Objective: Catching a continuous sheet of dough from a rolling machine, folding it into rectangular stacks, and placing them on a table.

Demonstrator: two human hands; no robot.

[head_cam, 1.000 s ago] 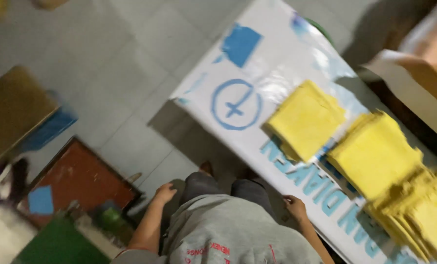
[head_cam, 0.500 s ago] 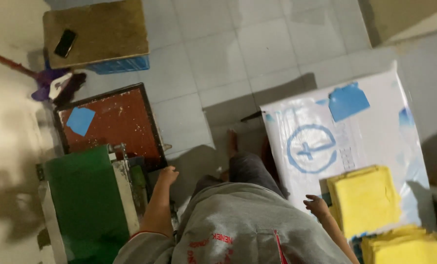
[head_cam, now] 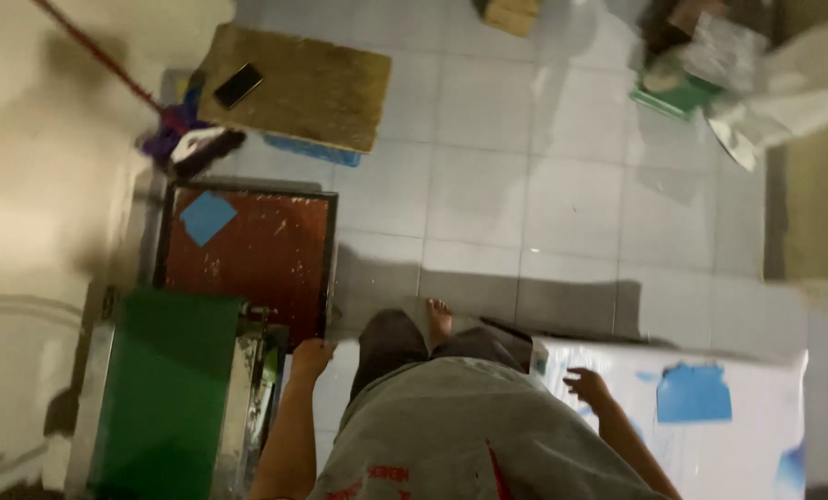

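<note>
My left hand hangs by my side with curled fingers, right at the near corner of a red-brown screen in a dark frame. Whether it grips the frame is not visible. My right hand hovers with fingers apart over the corner of a white printed sheet that covers a table at the lower right. A blue patch lies on that sheet. My grey shirt and one bare foot fill the bottom middle.
A green machine stands at my left beside the screen. Farther off, a brown board carries a dark phone, with a red stick and cloths next to it. Clutter lies on the grey tiled floor at top right.
The view has swung left, away from the yellow stacks on the white sheet, which are now out of view. The screen, green machine and board have come into view.
</note>
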